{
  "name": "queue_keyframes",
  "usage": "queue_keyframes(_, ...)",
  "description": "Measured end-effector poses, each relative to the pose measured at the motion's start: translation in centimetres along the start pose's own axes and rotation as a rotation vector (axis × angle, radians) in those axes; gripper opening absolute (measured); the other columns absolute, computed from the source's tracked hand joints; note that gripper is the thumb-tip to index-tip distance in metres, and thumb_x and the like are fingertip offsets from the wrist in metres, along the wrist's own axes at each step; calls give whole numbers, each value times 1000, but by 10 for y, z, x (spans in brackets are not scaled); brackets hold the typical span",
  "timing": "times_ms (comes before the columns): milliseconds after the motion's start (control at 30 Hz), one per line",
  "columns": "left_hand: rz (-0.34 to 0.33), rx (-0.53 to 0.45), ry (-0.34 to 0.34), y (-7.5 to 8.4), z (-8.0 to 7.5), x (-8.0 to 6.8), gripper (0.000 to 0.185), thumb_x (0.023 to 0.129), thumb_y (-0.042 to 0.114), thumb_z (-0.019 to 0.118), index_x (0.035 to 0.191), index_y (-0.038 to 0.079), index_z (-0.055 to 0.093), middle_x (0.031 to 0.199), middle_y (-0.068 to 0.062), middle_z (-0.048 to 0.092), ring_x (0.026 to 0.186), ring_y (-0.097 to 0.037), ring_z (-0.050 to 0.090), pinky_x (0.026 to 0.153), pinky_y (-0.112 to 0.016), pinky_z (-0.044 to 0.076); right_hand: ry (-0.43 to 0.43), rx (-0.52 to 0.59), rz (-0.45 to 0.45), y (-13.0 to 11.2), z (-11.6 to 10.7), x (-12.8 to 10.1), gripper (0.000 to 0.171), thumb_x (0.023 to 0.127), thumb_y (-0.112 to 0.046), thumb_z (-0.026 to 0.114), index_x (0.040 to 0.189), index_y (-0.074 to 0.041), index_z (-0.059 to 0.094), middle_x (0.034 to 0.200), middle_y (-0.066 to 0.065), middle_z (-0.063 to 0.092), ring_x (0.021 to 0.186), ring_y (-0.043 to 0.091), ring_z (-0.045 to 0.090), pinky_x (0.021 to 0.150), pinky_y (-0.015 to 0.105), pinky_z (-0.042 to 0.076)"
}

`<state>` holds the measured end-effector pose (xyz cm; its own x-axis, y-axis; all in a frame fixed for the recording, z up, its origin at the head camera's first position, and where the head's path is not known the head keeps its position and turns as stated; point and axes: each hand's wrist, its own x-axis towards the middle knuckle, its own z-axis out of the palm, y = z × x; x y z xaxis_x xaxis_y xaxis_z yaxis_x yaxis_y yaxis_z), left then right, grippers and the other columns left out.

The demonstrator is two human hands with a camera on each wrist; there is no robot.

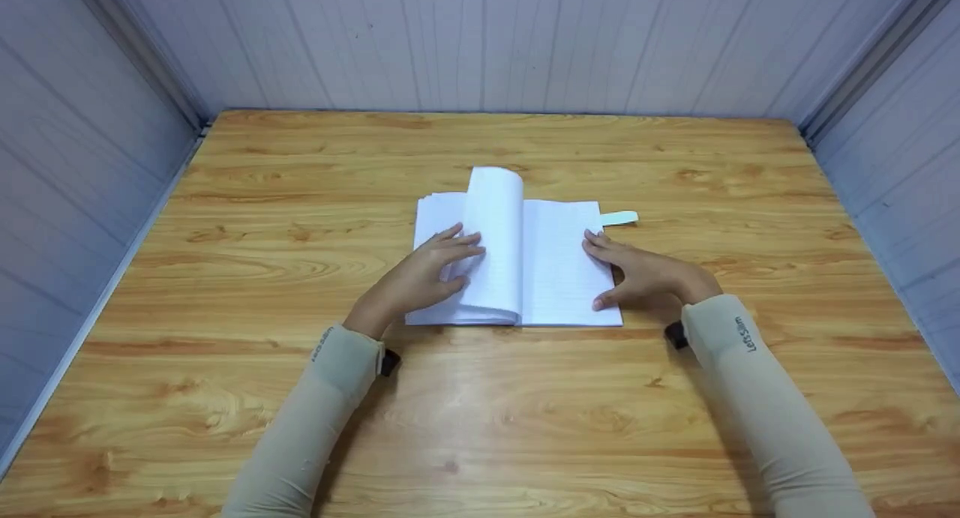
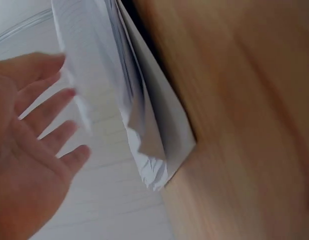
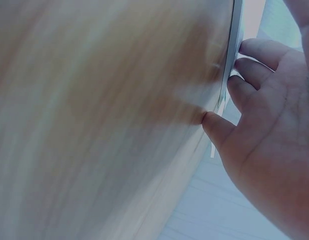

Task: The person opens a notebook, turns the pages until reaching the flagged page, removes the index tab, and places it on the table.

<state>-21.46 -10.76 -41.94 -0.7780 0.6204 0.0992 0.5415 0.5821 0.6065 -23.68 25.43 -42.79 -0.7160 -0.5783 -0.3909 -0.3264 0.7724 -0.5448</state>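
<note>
An open notebook (image 1: 562, 270) with white lined pages lies near the middle of the wooden table. One lifted page (image 1: 495, 233) curves up over its left half. Against that page my left hand (image 1: 427, 274) is spread, fingers apart and loosely straight; in the left wrist view the hand (image 2: 34, 135) is beside the blurred page edge, pinching nothing. My right hand (image 1: 637, 270) rests at the right edge of the notebook, fingertips and thumb on the right page. The right wrist view shows this hand (image 3: 269, 120) with its fingers extended along the edge.
A pale strip-like tab (image 1: 619, 218) sticks out from the notebook's right side. White panelled walls (image 1: 480, 46) border the wooden table (image 1: 480, 420) at the back and both sides. Several page corners (image 2: 149, 135) are bent on the left stack.
</note>
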Motion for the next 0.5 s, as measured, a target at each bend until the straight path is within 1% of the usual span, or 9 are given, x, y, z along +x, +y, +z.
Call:
queue_keyframes(100, -52, 17, -114, -4, -2, -2, 51, 92, 9, 63, 141, 5, 48, 153, -10, 37, 147, -29, 23, 120, -47, 18, -2, 5, -4, 0, 0, 0, 106, 82, -47, 72, 155, -9, 6, 163, 5, -8, 149, 28, -9, 119, 54, 6)
queue_keyframes(167, -76, 26, -162, -6, -3, -3, 55, 92, 12, 64, 143, 6, 45, 155, -10, 33, 146, -28, 23, 120, -47, 17, -1, 6, -6, 0, 0, 1, 106, 82, -47, 72, 155, -9, 5, 163, 5, -8, 149, 28, -9, 119, 54, 6)
queue_keyframes(333, -144, 22, -236, -11, -6, -8, 59, 93, 17, 63, 146, 8, 40, 157, -7, 29, 147, -27, 21, 120, -44, 17, -2, 11, -3, 0, 0, 1, 107, 81, -47, 72, 155, -11, 4, 163, 4, -7, 150, 27, -9, 120, 54, 5)
queue_keyframes(500, -259, -37, -298, -14, -11, -15, 64, 93, 19, 64, 149, 12, 34, 159, -4, 25, 150, -25, 11, 121, -44, 11, -3, 34, -16, 1, 0, 0, 106, 81, -45, 74, 155, -14, 5, 163, 3, -8, 150, 26, -10, 119, 54, 3)
